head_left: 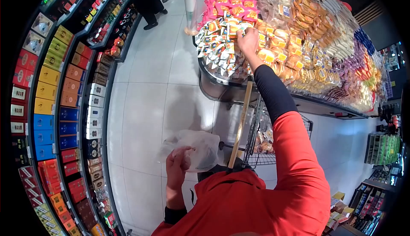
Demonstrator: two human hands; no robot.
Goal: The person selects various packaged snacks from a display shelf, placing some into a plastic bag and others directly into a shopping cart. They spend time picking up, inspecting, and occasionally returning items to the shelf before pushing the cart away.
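Right hand [249,42] at heaped wrapped snacks [218,43], grip unclear | left hand [176,164] clutches clear plastic bag [204,148] | jostling could spill snacks

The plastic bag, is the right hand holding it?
No, the left hand holds the bag, while the right hand is over at the packets.

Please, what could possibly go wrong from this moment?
The right hand reaches into heaped white-and-orange packets; disturbing them might send some over the edge of the display stand. The thin plastic bag, held in the left hand, might slip if that grip loosens. The cart stands close below the right arm, so a step might bump it.
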